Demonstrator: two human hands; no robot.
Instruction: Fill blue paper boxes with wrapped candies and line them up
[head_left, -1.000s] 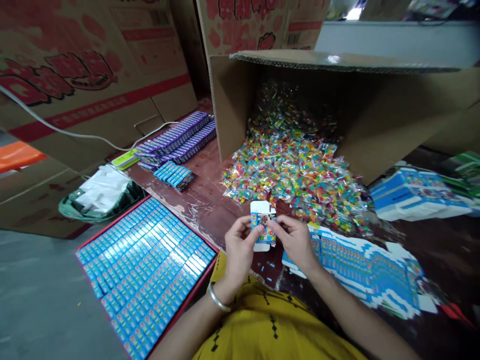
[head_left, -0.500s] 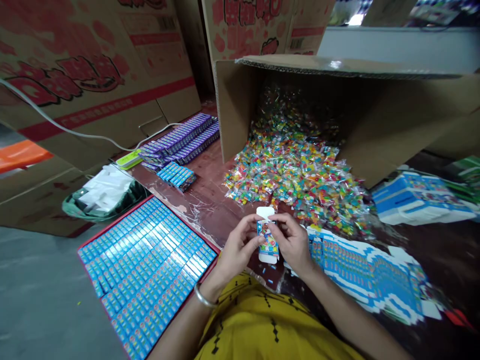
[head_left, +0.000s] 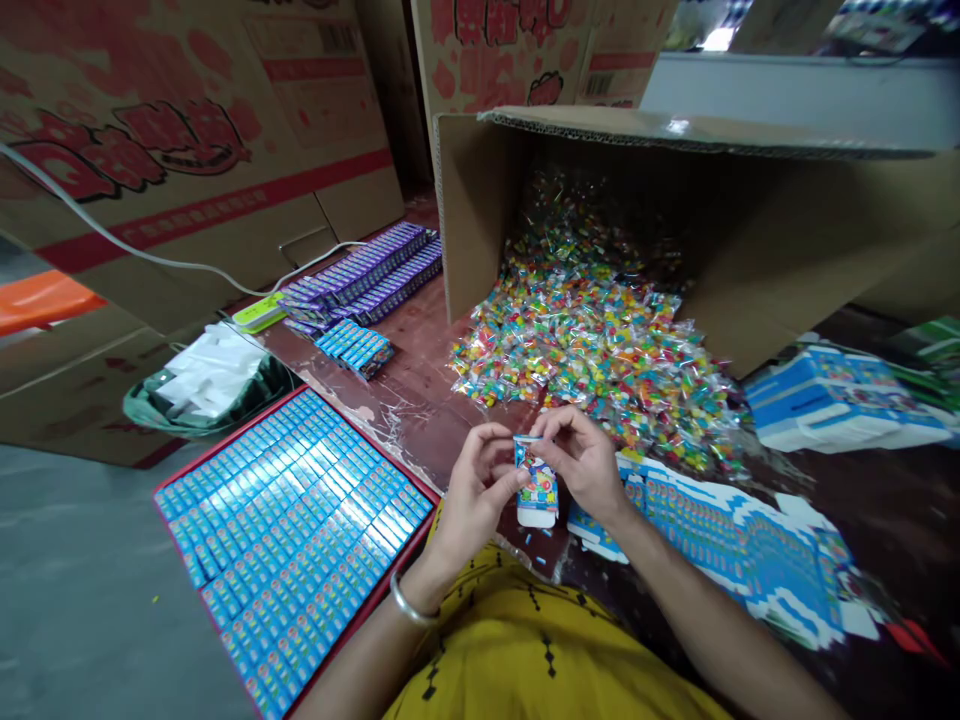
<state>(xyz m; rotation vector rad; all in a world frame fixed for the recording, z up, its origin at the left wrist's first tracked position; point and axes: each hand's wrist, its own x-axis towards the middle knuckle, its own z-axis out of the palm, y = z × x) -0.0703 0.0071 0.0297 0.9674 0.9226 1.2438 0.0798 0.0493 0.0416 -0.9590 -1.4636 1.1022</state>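
A small blue printed candy box [head_left: 538, 492] is held upright in front of me, its white lower flap hanging out at the bottom. My left hand [head_left: 484, 485] grips its left side, thumb across the printed face. At the box's top edge, my right hand [head_left: 581, 465] pinches with thumb and fingers; the top flap is folded over there. Flat blue cartons [head_left: 705, 530] lie fanned out beside my right forearm. Just beyond my hands spreads a heap of clear candy packets [head_left: 585, 340], spilling from a cardboard box [head_left: 471, 220] on its side.
To the left, a red-edged tray [head_left: 405, 555] holds rows of blue boxes [head_left: 292, 530]. Purple boxes [head_left: 375, 270] and a few blue boxes [head_left: 355, 347] sit at the table's back left. More flat cartons [head_left: 840, 400] stand right. A green-lined bin [head_left: 142, 410] holds white scraps.
The white top flap that stood up from the box is now folded down. My right hand has shifted slightly up along the top edge; the left keeps its hold.
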